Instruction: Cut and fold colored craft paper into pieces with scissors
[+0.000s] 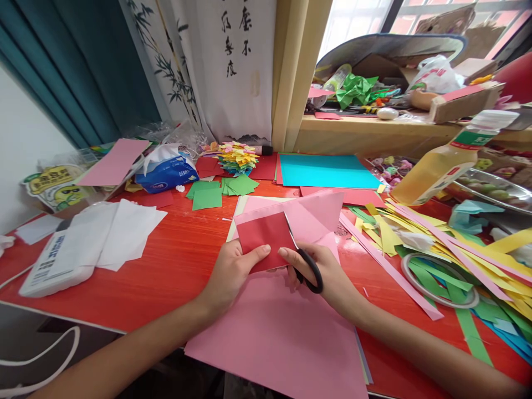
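My left hand point(230, 273) pinches the lower left edge of a small red paper square point(262, 235), thumb on top, and holds it up over the table. My right hand point(328, 271) grips black-handled scissors point(310, 270), fingers through the loops. The blades run up along the red paper's right edge. A large pink sheet point(278, 338) lies flat under both hands, and more pink sheets point(316, 213) lie just behind the red paper.
Orange-red table point(174, 266). White papers point(112, 233) and a tissue pack point(166, 172) at left. Green squares point(216, 191), cyan sheet point(328, 172) behind. Colored paper strips point(449, 244), a tape ring point(436, 280) and a tilted bottle point(440, 166) at right. Cluttered windowsill point(374, 133).
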Available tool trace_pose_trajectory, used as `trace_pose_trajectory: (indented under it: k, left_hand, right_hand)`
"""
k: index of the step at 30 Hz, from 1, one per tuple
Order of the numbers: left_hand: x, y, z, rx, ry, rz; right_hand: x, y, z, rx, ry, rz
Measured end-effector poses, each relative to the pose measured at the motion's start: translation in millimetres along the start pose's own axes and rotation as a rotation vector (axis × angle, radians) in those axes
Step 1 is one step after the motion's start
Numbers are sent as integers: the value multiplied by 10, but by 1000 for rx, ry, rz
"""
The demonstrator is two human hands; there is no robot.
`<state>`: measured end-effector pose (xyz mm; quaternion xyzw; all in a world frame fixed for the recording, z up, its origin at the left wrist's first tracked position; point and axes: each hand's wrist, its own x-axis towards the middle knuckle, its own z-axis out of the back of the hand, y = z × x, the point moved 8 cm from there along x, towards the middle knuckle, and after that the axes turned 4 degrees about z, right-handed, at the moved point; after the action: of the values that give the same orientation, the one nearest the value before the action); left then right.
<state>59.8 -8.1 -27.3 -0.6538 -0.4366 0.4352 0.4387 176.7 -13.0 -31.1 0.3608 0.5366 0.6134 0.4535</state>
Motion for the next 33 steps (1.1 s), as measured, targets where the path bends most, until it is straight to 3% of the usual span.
trace_pose_trajectory:
  k: [3, 9, 33]
  left_hand:
    - [-9, -1, 1, -12, 4, 4]
    - [-28, 20, -112, -49, 137, 19]
    - [-9, 129, -3, 60, 30, 65]
  right_hand:
    - [1, 5, 12, 9, -16, -7]
    - [12, -9, 16, 0, -9, -71]
    - [16, -35, 50, -26, -83, -35]
